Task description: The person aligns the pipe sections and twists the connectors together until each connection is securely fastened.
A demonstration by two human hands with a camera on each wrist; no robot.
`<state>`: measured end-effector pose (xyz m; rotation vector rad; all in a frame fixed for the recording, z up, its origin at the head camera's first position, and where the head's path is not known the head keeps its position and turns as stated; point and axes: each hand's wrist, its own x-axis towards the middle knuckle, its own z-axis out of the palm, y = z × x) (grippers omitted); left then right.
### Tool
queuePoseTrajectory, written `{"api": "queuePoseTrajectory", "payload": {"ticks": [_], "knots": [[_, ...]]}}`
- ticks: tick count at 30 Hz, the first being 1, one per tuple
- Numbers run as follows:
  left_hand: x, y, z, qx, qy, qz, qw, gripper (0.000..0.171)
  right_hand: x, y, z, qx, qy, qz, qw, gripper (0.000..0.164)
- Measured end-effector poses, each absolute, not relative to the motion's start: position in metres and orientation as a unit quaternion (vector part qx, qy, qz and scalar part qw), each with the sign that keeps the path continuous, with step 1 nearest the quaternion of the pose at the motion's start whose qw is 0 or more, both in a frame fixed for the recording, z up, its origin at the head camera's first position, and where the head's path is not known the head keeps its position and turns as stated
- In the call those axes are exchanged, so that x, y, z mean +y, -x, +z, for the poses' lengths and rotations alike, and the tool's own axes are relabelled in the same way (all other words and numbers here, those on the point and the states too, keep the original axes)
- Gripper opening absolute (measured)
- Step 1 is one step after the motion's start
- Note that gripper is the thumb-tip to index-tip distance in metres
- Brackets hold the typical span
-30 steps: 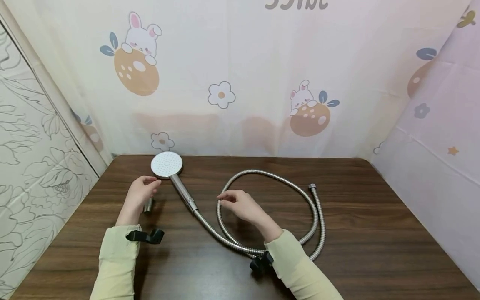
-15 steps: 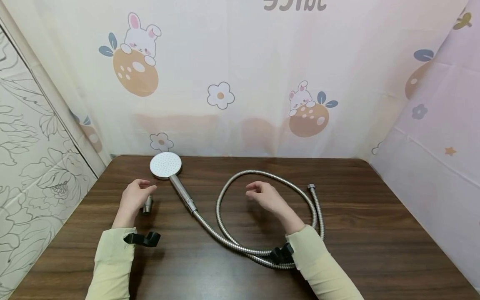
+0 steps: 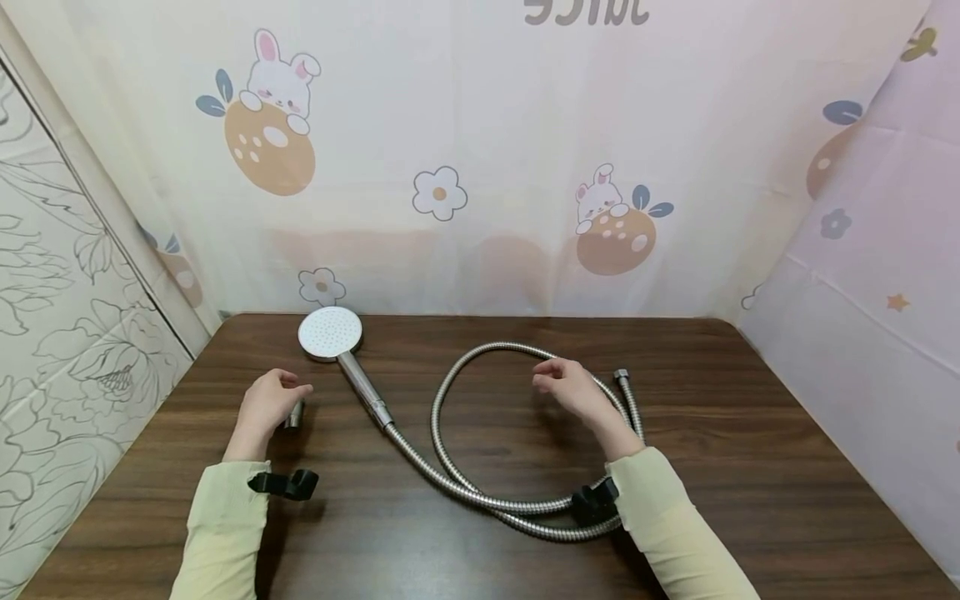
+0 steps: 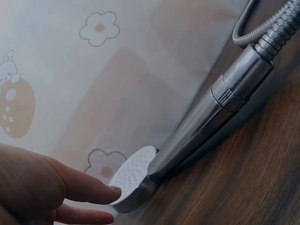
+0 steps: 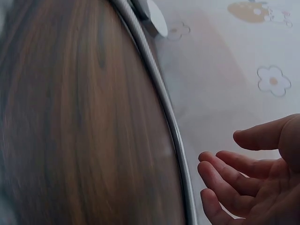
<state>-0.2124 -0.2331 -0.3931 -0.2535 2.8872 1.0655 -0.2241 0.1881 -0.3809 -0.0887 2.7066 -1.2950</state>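
Observation:
A shower head (image 3: 330, 332) with a white round face and chrome handle lies at the back left of the table, its handle joined to a metal shower hose (image 3: 432, 467). That hose loops across the middle, and its free end nut (image 3: 621, 375) lies on the right. My left hand (image 3: 267, 407) hovers below the shower head, fingers loosely bent and holding nothing. Beside it a small metal cylinder (image 3: 294, 415) is partly hidden by the hand. My right hand (image 3: 581, 398) is over the right side of the hose loop, with relaxed fingers and nothing in them.
The brown wooden table (image 3: 360, 550) spreads under everything. Behind it hangs a printed curtain (image 3: 495, 108) with rabbits and flowers, and similar cloth closes off both sides. Black straps (image 3: 285, 484) sit on the wrists over pale yellow sleeves.
My right hand has moved right, from the loop's left side to its right side. The left hand has shifted slightly down and left. Shower head and hose lie as before.

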Motion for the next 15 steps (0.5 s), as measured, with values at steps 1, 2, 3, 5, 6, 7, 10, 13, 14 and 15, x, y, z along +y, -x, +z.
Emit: {"api": "queuePoseTrajectory", "payload": {"ticks": [1, 2, 3, 5, 6, 7, 10, 13, 14, 15], "knots": [[-0.233, 0.212, -0.394, 0.936, 0.081, 0.342, 0.028, 0.046, 0.191, 0.224, -0.380, 0.901, 0.023, -0.428, 0.070, 0.034], [-0.234, 0.212, -0.395, 0.937, 0.081, 0.339, 0.028, 0.045, 0.194, 0.224, -0.380, 0.902, 0.019, -0.426, 0.070, 0.034], [-0.234, 0.212, -0.395, 0.939, 0.079, 0.334, 0.027, 0.045, 0.198, 0.224, -0.379, 0.904, 0.016, -0.422, 0.068, 0.034], [-0.235, 0.212, -0.395, 0.942, 0.077, 0.325, 0.025, 0.045, 0.204, 0.224, -0.379, 0.909, 0.009, -0.412, 0.062, 0.035], [-0.235, 0.212, -0.395, 0.944, 0.076, 0.321, 0.025, 0.045, 0.207, 0.225, -0.379, 0.910, 0.003, -0.410, 0.058, 0.035], [-0.235, 0.212, -0.395, 0.945, 0.075, 0.317, 0.026, 0.046, 0.210, 0.226, -0.379, 0.912, -0.001, -0.406, 0.052, 0.035], [-0.236, 0.211, -0.395, 0.949, 0.073, 0.305, 0.029, 0.046, 0.219, 0.228, -0.379, 0.920, -0.023, -0.389, 0.028, 0.033], [-0.236, 0.211, -0.394, 0.953, 0.074, 0.291, 0.032, 0.047, 0.228, 0.230, -0.380, 0.926, -0.044, -0.374, 0.013, 0.032], [-0.236, 0.211, -0.394, 0.955, 0.074, 0.286, 0.036, 0.048, 0.231, 0.231, -0.380, 0.928, -0.052, -0.368, 0.009, 0.032], [-0.236, 0.211, -0.393, 0.956, 0.073, 0.281, 0.039, 0.048, 0.234, 0.231, -0.380, 0.930, -0.057, -0.363, 0.004, 0.032]]}}
